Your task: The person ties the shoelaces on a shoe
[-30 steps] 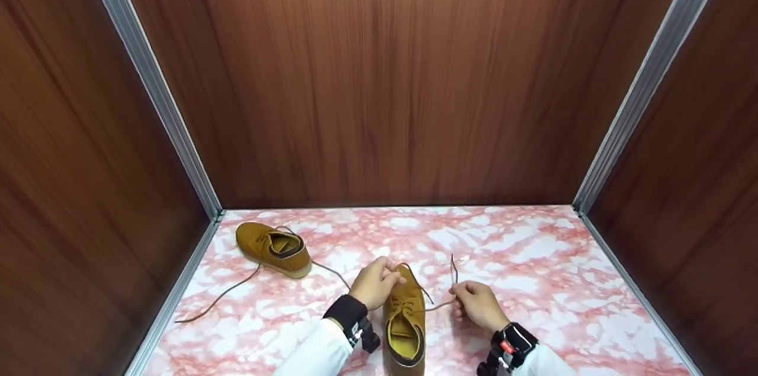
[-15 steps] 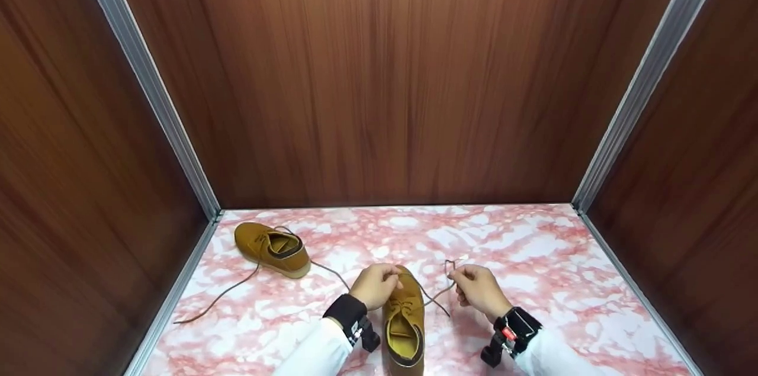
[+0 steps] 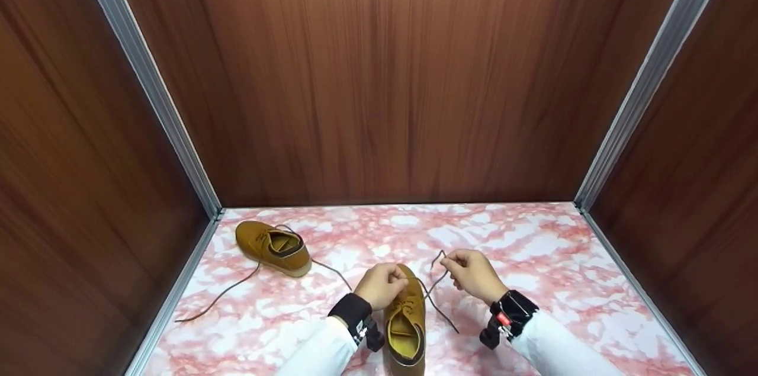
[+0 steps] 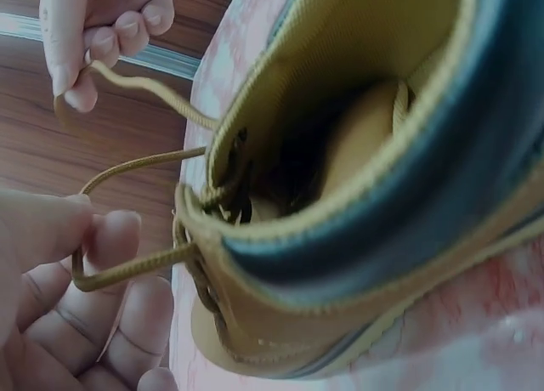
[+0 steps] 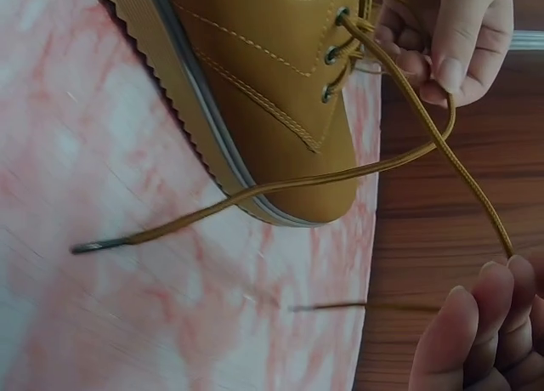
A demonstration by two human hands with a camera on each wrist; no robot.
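Observation:
A tan lace-up shoe [image 3: 408,290] stands at the near middle, toe pointing away. Over its toe, my left hand [image 3: 381,286] pinches one shoelace [image 4: 140,268] between thumb and index finger. That lace's free end [image 5: 331,178] hangs on the right side of the shoe, its tip lowest. To the right of the shoe, my right hand [image 3: 474,274] pinches the other lace [image 5: 472,191] with thumb and fingertips, a short end sticking out beyond the grip. The two laces cross between the hands. In the left wrist view the shoe's collar fills much of the picture.
A second tan shoe [image 3: 273,248] lies at the back left, its loose laces [image 3: 228,290] spread on the floor. The red-and-white marbled surface [image 3: 533,257] is bounded by wood-grain walls [image 3: 385,97] with grey metal corner strips.
My right hand has moved up and left, closer to the shoe, bringing its lace along. The left hand's lace end now hangs further right and lower, crossing the other lace.

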